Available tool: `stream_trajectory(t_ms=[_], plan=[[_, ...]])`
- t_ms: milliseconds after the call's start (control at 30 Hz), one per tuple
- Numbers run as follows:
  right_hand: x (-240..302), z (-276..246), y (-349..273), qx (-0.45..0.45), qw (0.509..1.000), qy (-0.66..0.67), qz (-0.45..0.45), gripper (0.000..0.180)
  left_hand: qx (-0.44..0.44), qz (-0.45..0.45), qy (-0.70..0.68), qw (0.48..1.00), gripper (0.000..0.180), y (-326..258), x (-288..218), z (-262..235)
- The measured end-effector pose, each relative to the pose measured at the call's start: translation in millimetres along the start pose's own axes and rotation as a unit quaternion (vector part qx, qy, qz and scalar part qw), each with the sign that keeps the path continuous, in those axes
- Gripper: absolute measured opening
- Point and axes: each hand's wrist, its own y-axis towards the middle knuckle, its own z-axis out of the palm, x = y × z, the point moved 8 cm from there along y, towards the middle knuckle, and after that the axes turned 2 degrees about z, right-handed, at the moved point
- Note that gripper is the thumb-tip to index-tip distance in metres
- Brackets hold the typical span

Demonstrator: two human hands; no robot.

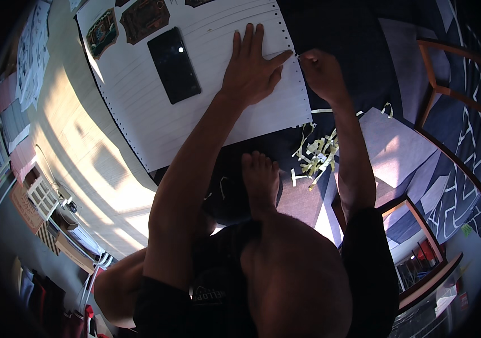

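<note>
My left hand [250,76] lies on a large white sheet of paper [133,121] with rows of small holes along its side edges. Its fingers are spread, and the thumb reaches the sheet's right edge. Just beyond that edge my right hand [324,73] is closed, fingertips pinched beside the left thumb. What it pinches there is too small to make out. A black smartphone [174,65] rests on the paper left of my left hand. Below the sheet's lower right corner lies a tangle of thin pale-yellow strips [319,153], close to my right forearm.
Dark ornate plaques [144,19] lie at the sheet's far left. A wooden chair frame [440,90] stands on the right, with grey flat pieces [395,147] near it. My bare foot [261,177] is by the paper's near edge. Boxes and a rack [43,191] line the left.
</note>
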Motion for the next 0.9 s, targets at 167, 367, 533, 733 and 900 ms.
stream_trajectory(t_ms=[167, 367, 533, 733, 900], plan=[[4, -9, -7, -0.026, 1.000, -0.010, -0.009, 0.018, 0.002, 0.004, 0.016, 1.000, 0.045, 0, -2, 2], [-3, 1, -9, 0.004, 1.000, 0.031, 0.000, 0.020, -0.007, -0.017, -0.032, 0.999, 0.053, 0, 6, 0], [-4, 4, -7, 0.001, 1.000, 0.031, 0.003, 0.020, 0.007, 0.007, -0.038, 0.999, 0.050, -3, 1, 0], [0, 4, -6, 0.009, 1.000, 0.007, 0.025, 0.018, 0.009, 0.011, 0.003, 1.000, 0.048, -5, -5, 5], [4, -7, -9, -0.059, 0.997, -0.029, -0.033, 0.017, 0.004, 0.008, 0.013, 1.000, 0.047, -4, -5, 7]])
